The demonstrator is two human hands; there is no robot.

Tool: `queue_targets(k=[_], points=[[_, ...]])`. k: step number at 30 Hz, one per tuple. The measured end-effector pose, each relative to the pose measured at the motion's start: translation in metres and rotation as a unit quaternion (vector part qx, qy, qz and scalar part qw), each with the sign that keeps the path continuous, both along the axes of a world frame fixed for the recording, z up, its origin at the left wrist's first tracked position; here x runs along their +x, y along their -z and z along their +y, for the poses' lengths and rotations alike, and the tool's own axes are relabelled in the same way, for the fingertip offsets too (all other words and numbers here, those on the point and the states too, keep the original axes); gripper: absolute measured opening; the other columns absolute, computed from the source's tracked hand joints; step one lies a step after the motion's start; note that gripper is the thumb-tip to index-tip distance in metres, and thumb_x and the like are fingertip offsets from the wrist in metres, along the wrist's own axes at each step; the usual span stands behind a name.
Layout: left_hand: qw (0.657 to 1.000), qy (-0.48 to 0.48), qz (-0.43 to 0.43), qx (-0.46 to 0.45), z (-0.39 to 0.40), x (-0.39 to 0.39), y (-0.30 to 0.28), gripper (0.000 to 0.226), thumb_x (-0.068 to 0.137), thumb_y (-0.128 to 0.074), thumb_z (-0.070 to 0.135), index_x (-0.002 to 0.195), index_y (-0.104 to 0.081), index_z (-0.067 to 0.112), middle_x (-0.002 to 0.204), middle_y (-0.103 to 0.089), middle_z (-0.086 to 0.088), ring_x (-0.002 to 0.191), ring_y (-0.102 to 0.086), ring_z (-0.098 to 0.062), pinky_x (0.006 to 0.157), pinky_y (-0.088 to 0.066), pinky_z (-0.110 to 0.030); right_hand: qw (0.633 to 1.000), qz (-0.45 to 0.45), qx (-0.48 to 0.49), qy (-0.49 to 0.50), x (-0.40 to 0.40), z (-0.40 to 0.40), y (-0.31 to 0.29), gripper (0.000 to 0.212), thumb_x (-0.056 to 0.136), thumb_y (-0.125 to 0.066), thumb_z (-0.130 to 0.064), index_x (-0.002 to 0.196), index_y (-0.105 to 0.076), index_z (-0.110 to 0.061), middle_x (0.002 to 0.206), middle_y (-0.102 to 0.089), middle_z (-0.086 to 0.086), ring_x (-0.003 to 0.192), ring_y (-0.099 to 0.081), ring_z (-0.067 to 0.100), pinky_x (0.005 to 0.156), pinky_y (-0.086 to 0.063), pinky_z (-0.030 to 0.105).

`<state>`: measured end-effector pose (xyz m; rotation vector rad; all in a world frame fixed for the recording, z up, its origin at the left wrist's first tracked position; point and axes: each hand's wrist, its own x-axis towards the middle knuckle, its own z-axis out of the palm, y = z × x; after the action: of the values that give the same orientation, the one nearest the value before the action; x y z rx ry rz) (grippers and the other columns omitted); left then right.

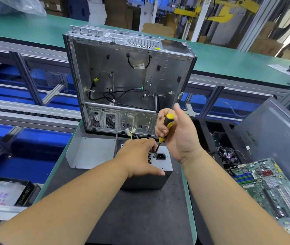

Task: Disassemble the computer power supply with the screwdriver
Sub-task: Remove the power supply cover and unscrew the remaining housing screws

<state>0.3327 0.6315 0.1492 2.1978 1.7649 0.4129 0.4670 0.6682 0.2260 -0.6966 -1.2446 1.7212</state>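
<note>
On the dark mat (140,218), just in front of the gutted case (123,76), the supply (163,167) is being held upright on one end, socket face up. It is being steadied by the left hand (139,156), fingers lying flat across the top face and holding nothing. The screwdriver (165,128) is being gripped by the right hand (176,133), thumb raised, with the tip being set into a screw beside the socket (160,157). The supply is being judged a stiff, fairly heavy metal box with smooth sides that could slide; it is best being pinned from above, clear of the vent holes
</note>
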Motion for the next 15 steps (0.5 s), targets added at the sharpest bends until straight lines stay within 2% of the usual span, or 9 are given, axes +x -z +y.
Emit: queue_targets(k=[2,5,9,12,15], points=[[1.0,-0.001,0.003,0.002,-0.0009,0.0004,-0.0008,0.067,0.054,-0.064,0.085,0.087,-0.034,0.036,0.092,-0.049,0.017,0.086,-0.047,-0.013,0.075,-0.029,-0.033,1.0,-0.015,0.0,-0.008,0.0004,0.0005,-0.0005,0.028,0.092,-0.05,-0.039,0.079,-0.047,-0.014,0.056,-0.037,0.002,0.055,-0.033,0.018,0.058,-0.034,0.028],[1.0,-0.004,0.003,0.006,-0.0018,0.001,-0.0007,0.066,0.055,-0.064,0.084,0.088,-0.034,0.035,0.092,-0.049,0.017,0.086,-0.047,-0.013,0.075,-0.028,-0.033,0.999,-0.043,0.003,-0.005,0.0039,0.0037,-0.0015,0.024,0.091,-0.053,-0.035,0.078,-0.044,-0.017,0.065,-0.049,0.002,0.06,-0.045,0.019,0.066,-0.04,0.03],[1.0,-0.002,-0.002,0.001,-0.0012,0.0006,0.0004,0.065,0.055,-0.063,0.084,0.091,-0.038,0.036,0.097,-0.053,0.017,0.092,-0.05,-0.013,0.079,-0.032,-0.033,0.998,-0.059,-0.013,0.027,0.0044,0.0058,-0.0064,0.025,0.096,-0.058,-0.028,0.076,-0.058,-0.013,0.073,-0.062,0.001,0.066,-0.06,0.016,0.077,-0.051,0.034],[1.0,-0.002,-0.001,0.003,-0.0011,0.0003,0.0007,0.065,0.055,-0.062,0.085,0.091,-0.038,0.037,0.094,-0.05,0.018,0.09,-0.049,-0.012,0.078,-0.031,-0.032,0.996,-0.058,-0.032,0.061,0.0019,0.0056,-0.0078,0.035,0.102,-0.052,-0.029,0.075,-0.063,-0.009,0.067,-0.061,0.002,0.062,-0.059,0.015,0.076,-0.052,0.033],[1.0,-0.001,-0.003,0.008,-0.0018,0.0002,0.0011,0.064,0.055,-0.062,0.085,0.089,-0.035,0.037,0.09,-0.047,0.019,0.086,-0.046,-0.011,0.075,-0.028,-0.032,0.998,-0.015,-0.03,0.056,-0.0042,0.0016,-0.0055,0.048,0.107,-0.038,-0.032,0.072,-0.058,-0.005,0.059,-0.05,0.002,0.058,-0.044,0.016,0.062,-0.042,0.026]])
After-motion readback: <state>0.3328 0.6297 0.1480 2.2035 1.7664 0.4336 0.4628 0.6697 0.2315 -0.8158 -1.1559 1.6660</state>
